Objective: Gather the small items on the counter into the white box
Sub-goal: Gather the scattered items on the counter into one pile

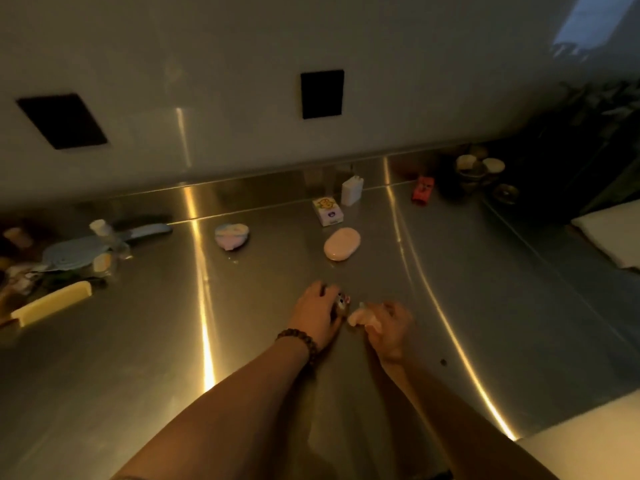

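View from above a dim, shiny steel table (259, 341), with two bare forearms reaching forward from the bottom edge toward its middle. The left hand (317, 311), with a dark bead bracelet (299, 341) on its wrist, lies palm down, fingers curled over a small patterned item (343, 302) that peeks out at its right side. Just beside it, the right hand (389, 327) is turned with its fingers bent, pinching a small pale pink item (360, 317) at the fingertips; the two hands are almost touching. Both arms are stretched nearly straight and converge toward each other.

Further back on the table, well apart from the hands, lie a pink oval case (342, 244), a small printed box (327, 211), a white rectangular item (352, 190) standing upright near the back edge, a pastel heart-shaped item (231, 235) to the left, and a red packet (423, 190) to the right. At the far left is a cluttered group including a yellow comb (52, 303) and a blue round-headed item (74, 256). At the far right corner stand several small cups (479, 168). A white shape (609, 237) shows at the right edge; whether it is the white box cannot be told
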The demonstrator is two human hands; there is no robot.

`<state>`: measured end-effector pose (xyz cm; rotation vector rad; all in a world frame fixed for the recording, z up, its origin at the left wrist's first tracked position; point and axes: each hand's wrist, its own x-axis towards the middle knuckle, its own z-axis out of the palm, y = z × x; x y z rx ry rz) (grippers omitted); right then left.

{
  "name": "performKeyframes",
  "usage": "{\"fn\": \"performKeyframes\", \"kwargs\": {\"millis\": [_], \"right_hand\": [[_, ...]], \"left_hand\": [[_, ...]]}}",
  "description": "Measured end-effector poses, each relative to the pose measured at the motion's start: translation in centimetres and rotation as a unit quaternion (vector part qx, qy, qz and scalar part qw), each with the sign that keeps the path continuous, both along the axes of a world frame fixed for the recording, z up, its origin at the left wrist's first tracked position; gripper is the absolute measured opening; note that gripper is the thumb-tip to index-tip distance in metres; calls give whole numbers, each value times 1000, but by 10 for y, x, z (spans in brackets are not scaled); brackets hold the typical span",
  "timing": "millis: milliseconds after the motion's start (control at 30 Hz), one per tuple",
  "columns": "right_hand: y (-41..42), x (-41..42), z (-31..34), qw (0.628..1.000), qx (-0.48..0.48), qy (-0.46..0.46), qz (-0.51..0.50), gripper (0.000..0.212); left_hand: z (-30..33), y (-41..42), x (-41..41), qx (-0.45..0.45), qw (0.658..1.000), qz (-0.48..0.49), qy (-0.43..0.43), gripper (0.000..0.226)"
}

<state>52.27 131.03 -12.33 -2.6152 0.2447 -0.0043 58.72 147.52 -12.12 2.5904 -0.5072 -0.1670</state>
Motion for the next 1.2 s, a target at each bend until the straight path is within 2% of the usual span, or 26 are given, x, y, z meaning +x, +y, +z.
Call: {"fn": "performKeyframes", "kwargs": {"millis": [267,500,767,1000,1133,1200], "right_hand": [[83,56,16,987,31,-51,148,49],[213,91,29,963,52,-57,259,48],[375,124,46,932,63,-58,351,47],[496,184,70,928,110,-109,338,49],[534,211,60,938,175,-111,279,52],[543,221,51,943,178,-104,263,58]], "left_hand": [[25,107,7,-53,983,170,-50,49],[41,241,-9,-31,939,335,-70,49],[51,381,-19,-6,898,427,-105,50],[61,465,46,-15,883,447,-144,55],[58,489,80,-59,885,439,-147,56],[50,493,89,-69,889,431,-137,63]]}}
